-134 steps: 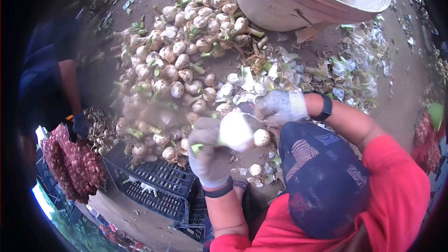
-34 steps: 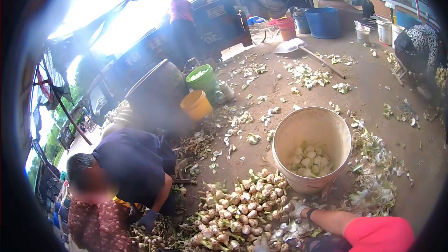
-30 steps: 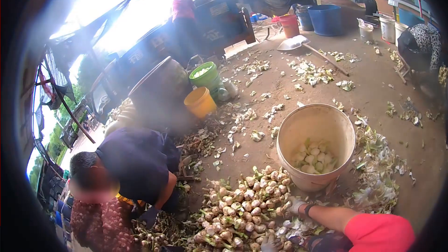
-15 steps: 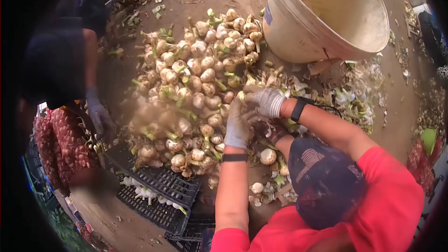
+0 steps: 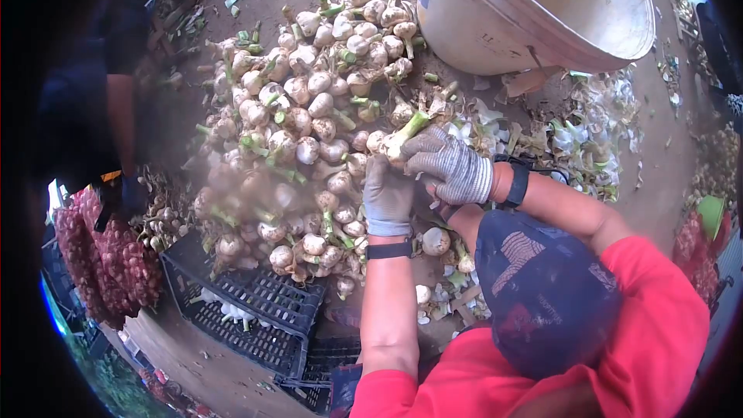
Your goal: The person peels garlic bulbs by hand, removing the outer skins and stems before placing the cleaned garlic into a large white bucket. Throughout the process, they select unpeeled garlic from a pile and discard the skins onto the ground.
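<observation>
A garlic bulb with a thick green stalk (image 5: pixel 395 142) is between my two gloved hands, its stalk pointing up and right. My left hand (image 5: pixel 388 195) grips it from below with closed fingers. From the right, my right hand (image 5: pixel 450 161) curls its fingers against the bulb near the base of the stalk. Whether a tool sits in the right palm is hidden. Just beyond and to the left spreads a big heap of garlic bulbs (image 5: pixel 321 104), many with cut green stem ends. A loose bulb (image 5: pixel 436 241) lies under my right forearm.
A large whitish bucket (image 5: pixel 495 31) stands at the upper right. Peeled skins (image 5: pixel 596 131) litter the ground beside it. Black crates (image 5: pixel 240 302), one holding white bulbs, stand lower left, near red mesh sacks (image 5: pixel 108 255). Another person's arm (image 5: pixel 121 116) is at the left. A dark cap (image 5: pixel 542 294) fills the lower right.
The garlic's green stalk now shows clearly above my hands, which stay close together. The view has shifted slightly. The other person's gloved hand at left has moved and is now in shadow.
</observation>
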### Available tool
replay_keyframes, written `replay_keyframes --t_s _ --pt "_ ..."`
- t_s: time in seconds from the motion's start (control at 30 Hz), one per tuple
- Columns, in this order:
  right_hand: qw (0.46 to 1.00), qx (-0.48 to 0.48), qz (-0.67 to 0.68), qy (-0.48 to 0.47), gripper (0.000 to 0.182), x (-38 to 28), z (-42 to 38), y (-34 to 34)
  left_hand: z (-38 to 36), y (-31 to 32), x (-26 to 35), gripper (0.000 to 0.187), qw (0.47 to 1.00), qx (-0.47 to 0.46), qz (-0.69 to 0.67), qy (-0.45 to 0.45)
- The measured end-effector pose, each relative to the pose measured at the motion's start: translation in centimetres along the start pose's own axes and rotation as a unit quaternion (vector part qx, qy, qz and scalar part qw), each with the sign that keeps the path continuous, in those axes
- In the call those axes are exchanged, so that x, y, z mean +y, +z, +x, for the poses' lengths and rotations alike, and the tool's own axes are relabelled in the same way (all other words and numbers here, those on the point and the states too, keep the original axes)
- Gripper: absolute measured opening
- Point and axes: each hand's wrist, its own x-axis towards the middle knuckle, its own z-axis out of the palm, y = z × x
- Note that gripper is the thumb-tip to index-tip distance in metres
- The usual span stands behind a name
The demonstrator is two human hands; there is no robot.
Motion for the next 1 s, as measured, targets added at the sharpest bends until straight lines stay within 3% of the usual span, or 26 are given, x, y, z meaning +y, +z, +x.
replay_keyframes --t_s 0.1,0.13,0.17,0.2,0.23,0.27,0.33,0.37,0.4,0.5,0.57,0.6,0.67,0.7,0.73,0.8,0.83,0.93,0.97,1.0 --pt "0.989 0.066 0.13 -0.008 0.025 -0.6 0.3 -1.5 -0.9 2.9 0.9 0.038 0.999 -0.037 -0.012 0.014" --pt "0.956 0.101 0.274 0.039 0.019 -0.7 0.5 -2.0 -1.3 4.0 1.1 0.038 0.997 -0.07 -0.03 0.032" --pt "0.894 0.137 0.396 0.159 0.017 -1.2 0.6 -2.9 -1.4 4.3 1.3 0.039 0.995 -0.079 -0.026 0.05" --pt "0.802 0.168 0.504 0.272 0.017 -1.8 0.8 -3.7 -1.4 4.8 1.6 0.041 0.994 -0.087 -0.021 0.069" --pt "0.777 0.182 0.544 0.26 0.027 -0.7 0.8 -3.3 -1.6 5.1 1.8 0.045 0.995 -0.055 0.014 0.082" --pt "0.777 0.181 0.544 0.259 0.027 -0.8 0.9 -3.1 -1.9 5.6 1.8 0.049 0.994 -0.022 0.048 0.095" --pt "0.838 0.077 0.452 0.295 0.034 -1.9 1.6 -2.6 -2.3 8.3 0.9 0.061 0.977 0.015 0.155 0.146" --pt "0.835 0.069 0.466 0.285 0.039 -2.6 1.7 -2.8 -2.7 9.0 0.5 0.069 0.958 0.038 0.235 0.159" --pt "0.837 0.074 0.443 0.313 0.037 -2.6 1.8 -2.8 -2.9 9.0 0.2 0.063 0.946 0.028 0.278 0.166" --pt "0.803 0.134 0.507 0.284 0.036 -2.1 1.6 -1.7 -3.6 8.4 0.2 0.055 0.913 0.028 0.368 0.174" --pt "0.83 0.011 0.441 0.34 0.033 -1.3 0.8 -2.4 -4.2 8.2 0.2 0.051 0.877 0.022 0.428 0.217" --pt "0.829 0.01 0.441 0.342 0.033 -1.6 0.6 -2.6 -4.4 7.8 0.3 0.051 0.878 0.023 0.427 0.216" --pt "0.774 -0.004 0.503 0.384 0.031 -2.3 0.5 -3.1 -4.7 6.7 1.0 0.053 0.777 -0.019 0.564 0.28" --pt "0.747 -0.012 0.543 0.385 0.028 -2.2 0.4 -2.9 -4.8 7.0 0.9 0.053 0.77 -0.037 0.557 0.31" --pt "0.746 -0.011 0.544 0.385 0.028 -2.4 0.2 -2.8 -5.1 7.3 0.9 0.053 0.77 -0.036 0.557 0.309" --pt "0.767 -0.013 0.516 0.381 0.025 -2.9 0.1 -2.9 -5.5 7.8 1.1 0.06 0.668 -0.044 0.662 0.337" --pt "0.811 -0.014 0.458 0.362 0.024 -2.7 0.0 -2.7 -5.4 7.4 1.0 0.057 0.646 -0.049 0.67 0.361" --pt "0.791 -0.03 0.485 0.371 0.024 -1.7 -1.0 -1.7 -6.3 7.6 0.7 0.052 0.678 -0.046 0.663 0.314" --pt "0.828 -0.033 0.428 0.361 0.022 -1.5 -1.4 -1.6 -6.3 7.3 0.5 0.051 0.691 -0.044 0.65 0.314" --pt "0.826 -0.031 0.428 0.366 0.022 -2.2 -1.3 -2.1 -6.3 7.0 0.3 0.051 0.704 -0.041 0.636 0.313"
